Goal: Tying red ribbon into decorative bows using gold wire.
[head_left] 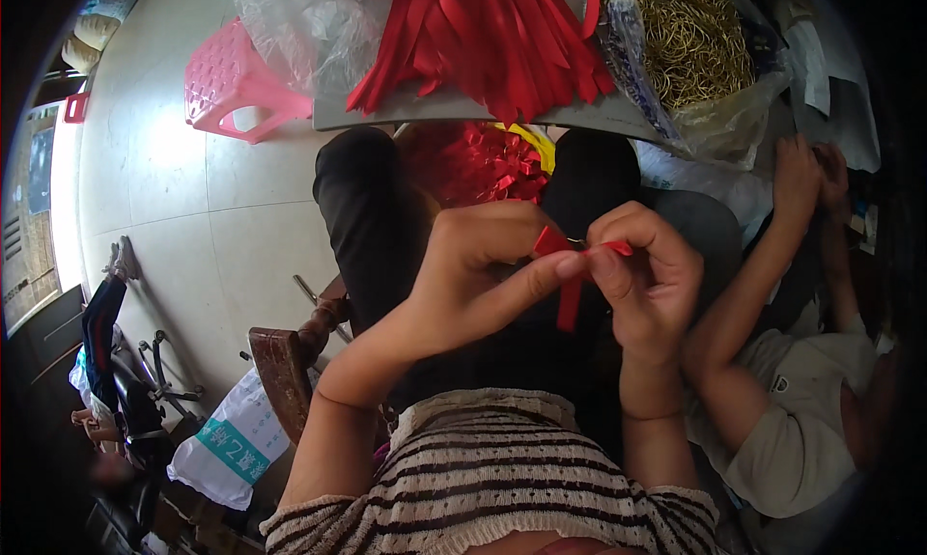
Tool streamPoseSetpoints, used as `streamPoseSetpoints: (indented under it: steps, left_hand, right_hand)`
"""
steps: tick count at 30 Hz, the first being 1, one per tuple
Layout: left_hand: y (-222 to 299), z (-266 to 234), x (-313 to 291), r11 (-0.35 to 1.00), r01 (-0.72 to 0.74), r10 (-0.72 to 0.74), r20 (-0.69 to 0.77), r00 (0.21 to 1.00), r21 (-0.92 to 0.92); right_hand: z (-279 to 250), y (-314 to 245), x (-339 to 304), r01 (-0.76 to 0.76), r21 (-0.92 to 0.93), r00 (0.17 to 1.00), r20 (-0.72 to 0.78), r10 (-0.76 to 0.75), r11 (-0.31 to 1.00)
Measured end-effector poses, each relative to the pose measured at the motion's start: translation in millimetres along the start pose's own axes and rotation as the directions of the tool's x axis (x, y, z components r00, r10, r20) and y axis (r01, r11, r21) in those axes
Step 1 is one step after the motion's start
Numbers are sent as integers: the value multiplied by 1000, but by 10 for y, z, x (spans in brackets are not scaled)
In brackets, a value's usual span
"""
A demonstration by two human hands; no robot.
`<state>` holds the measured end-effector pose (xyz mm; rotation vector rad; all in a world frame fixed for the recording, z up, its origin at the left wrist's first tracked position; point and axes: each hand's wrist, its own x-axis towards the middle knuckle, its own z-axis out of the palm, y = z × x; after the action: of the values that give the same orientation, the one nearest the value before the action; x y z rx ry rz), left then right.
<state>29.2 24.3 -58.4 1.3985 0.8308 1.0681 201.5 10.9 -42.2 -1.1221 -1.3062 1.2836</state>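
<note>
My left hand (454,283) and right hand (649,309) pinch the red bow (570,304) between fingers (543,277), short of the near edge of the counter (340,116), probably so its folds hold tight. Red ribbons (483,48) overhang that edge, gold cords (697,43) sit bagged farther right, likely for reach.

top (497,478): beige knit, dark horizontal stripes (small openwork holes between them) | hem (483,402): plain beige band | sleeves (311,524): short, striped alike | trousers (359,193): black | left hand (483,275), right hand (649,277): bare
</note>
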Motion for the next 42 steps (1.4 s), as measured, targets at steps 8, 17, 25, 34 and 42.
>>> streamPoseSetpoints:
  steps: [8, 17, 25, 34, 42]
  left_hand:
    - [52, -204, -19, 997, 52, -34, 287, 957, -57]
    - [69, -91, 5, 986, 134, -149, 168, 974, 96]
    - [-124, 70, 43, 913, 186, -219, -52, 974, -363]
    - [-97, 52, 8, 920, 258, -276, -21, 961, -294]
    - [-107, 142, -17, 815, 323, -388, -40, 921, -482]
  right_hand:
    - [-346, -211, 144, -107, -95, 894, 426, 138, 990]
    - [-364, -160, 292, -392, 5, 822, 451, 348, 920]
    - [-106, 76, 93, -345, 73, 887, 350, 300, 936]
    - [-102, 238, 37, -283, 186, 863, 476, 166, 941]
    - [-32, 238, -53, -190, 214, 981, 69, 179, 958]
